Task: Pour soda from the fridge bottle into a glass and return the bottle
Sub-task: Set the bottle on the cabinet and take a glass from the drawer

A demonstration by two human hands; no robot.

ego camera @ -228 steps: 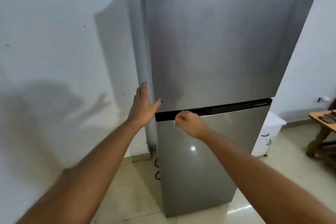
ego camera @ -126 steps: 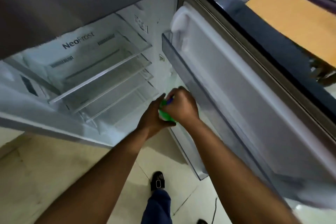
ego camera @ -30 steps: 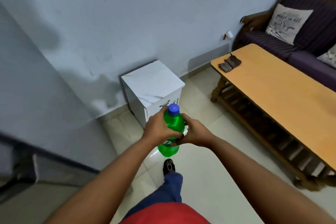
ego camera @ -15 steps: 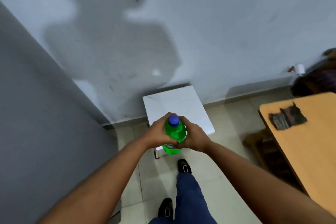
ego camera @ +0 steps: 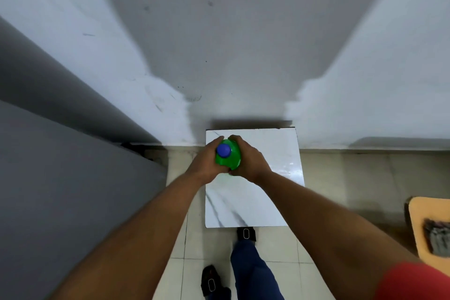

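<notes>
I look almost straight down on a green soda bottle (ego camera: pixel 231 159) with a blue cap (ego camera: pixel 224 150). The cap is on. My left hand (ego camera: pixel 205 162) wraps the bottle's left side and my right hand (ego camera: pixel 248 162) wraps its right side. The bottle is upright over the far left part of a white marble-patterned stand top (ego camera: pixel 267 178). Its lower body is hidden, so I cannot tell whether it touches the top. No glass is in view.
The grey fridge side (ego camera: pixel 73 190) fills the left. A pale wall (ego camera: pixel 243 44) rises right behind the stand. A wooden table corner (ego camera: pixel 421 214) with a dark cloth (ego camera: pixel 438 236) sits at the right edge. My feet stand on tiled floor (ego camera: pixel 341 178).
I have stepped up to the white stand; the bottle, held in both hands, now sits over its top instead of in front of it. The table has slid toward the right edge.
</notes>
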